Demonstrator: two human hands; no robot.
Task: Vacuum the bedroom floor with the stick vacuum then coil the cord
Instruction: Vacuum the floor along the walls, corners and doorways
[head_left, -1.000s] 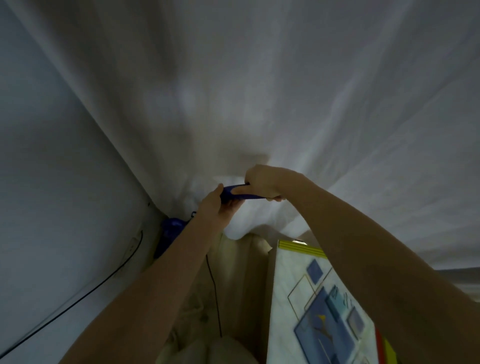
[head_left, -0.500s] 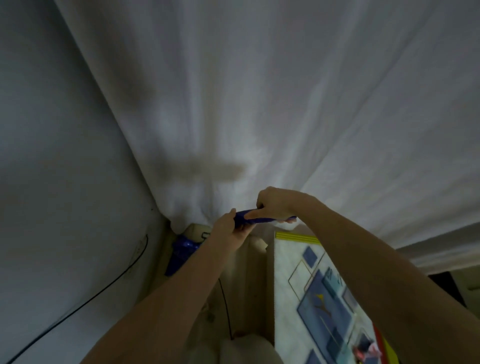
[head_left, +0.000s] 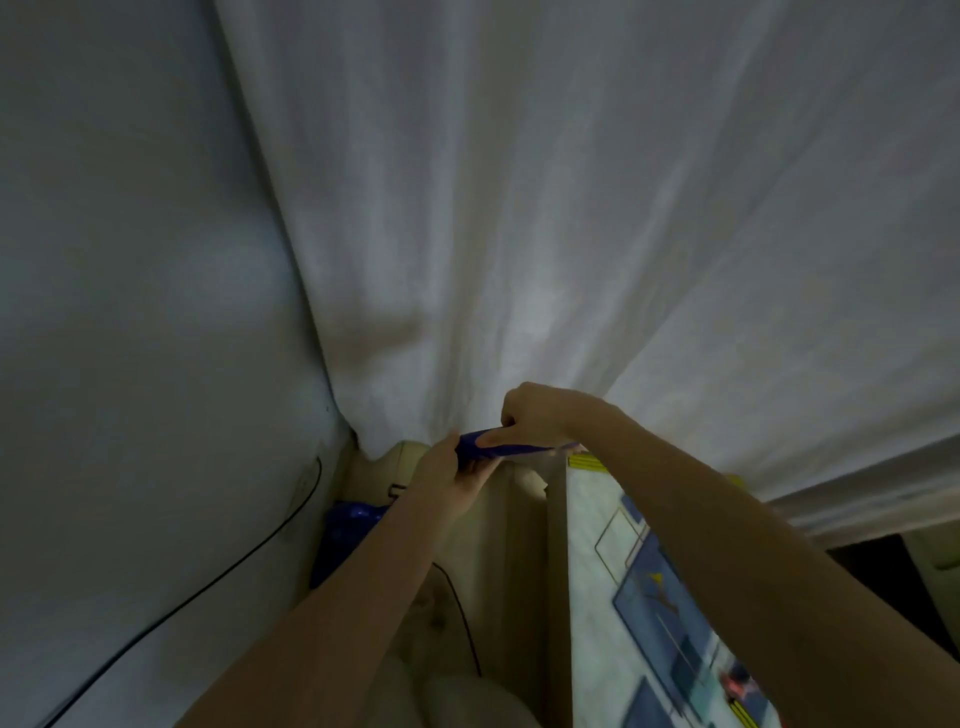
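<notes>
Grip: both hands on the blue handle (head_left: 485, 448); we see the right hand (head_left: 540, 418) curled over its top and the left hand (head_left: 457, 480) clasping its near-left end from below.
Axis: handle runs left-right, nearly level.
Vacuum body (head_left: 348, 525): low-left of the grip, in the corner by the wall (head_left: 130, 312), under the curtain (head_left: 519, 208).
Cord (head_left: 208, 582): trails along the wall, uncoiled.
Nearer hand: we judge the left closer to the body.

vacuum handle (head_left: 496, 451): blue, near-level, gripped | vacuum body (head_left: 343, 535): blue, in wall corner | cord (head_left: 208, 587): black, uncoiled
</notes>
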